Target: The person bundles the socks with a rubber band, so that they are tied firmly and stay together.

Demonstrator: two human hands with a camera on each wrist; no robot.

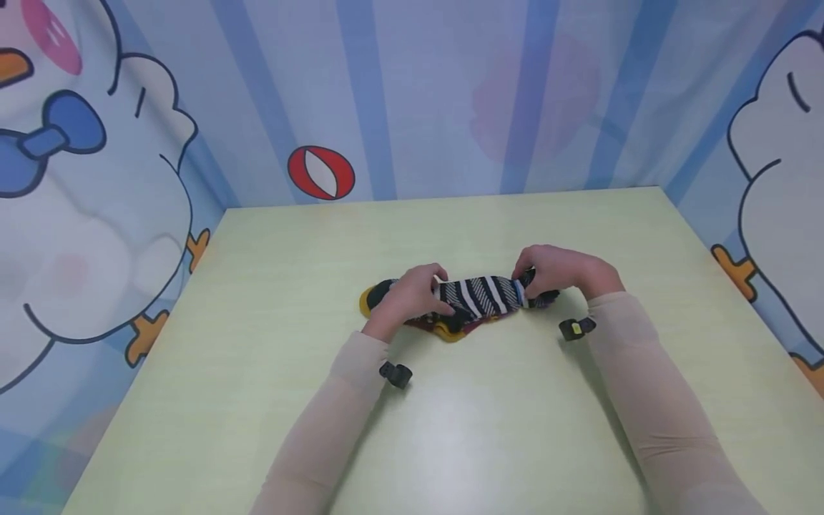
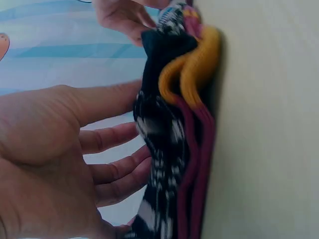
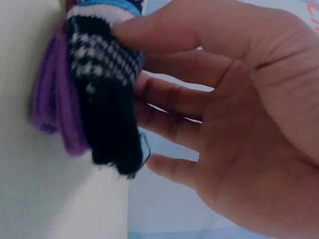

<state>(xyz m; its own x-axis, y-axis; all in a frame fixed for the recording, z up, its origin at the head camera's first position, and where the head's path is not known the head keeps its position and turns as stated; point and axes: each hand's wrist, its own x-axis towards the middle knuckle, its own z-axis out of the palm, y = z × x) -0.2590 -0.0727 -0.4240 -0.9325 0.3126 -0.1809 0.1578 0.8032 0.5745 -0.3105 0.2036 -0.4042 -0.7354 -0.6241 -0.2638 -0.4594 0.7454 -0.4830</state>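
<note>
A black-and-white patterned sock (image 1: 479,297) lies lengthwise across the table, on top of a maroon sock (image 2: 188,169) with a mustard heel (image 2: 202,62). My left hand (image 1: 415,293) is over the toe half, its thumb and fingers spread and fairly straight, fingertips right at the upper sock. At the other end my right hand (image 1: 556,272) pinches the upper sock near the cuff, thumb on one face and fingers behind. A purple cuff (image 3: 57,94) hangs beside the dark cuff (image 3: 114,119) in the right wrist view. In the head view my left hand partly hides the toe end.
The pale table (image 1: 257,400) meets a striped blue backdrop (image 1: 444,100) along its far edge. Printed cartoon birds (image 1: 96,214) flank it on both sides. A small black wrist camera (image 1: 395,374) is strapped to my left sleeve, another camera (image 1: 577,328) to my right.
</note>
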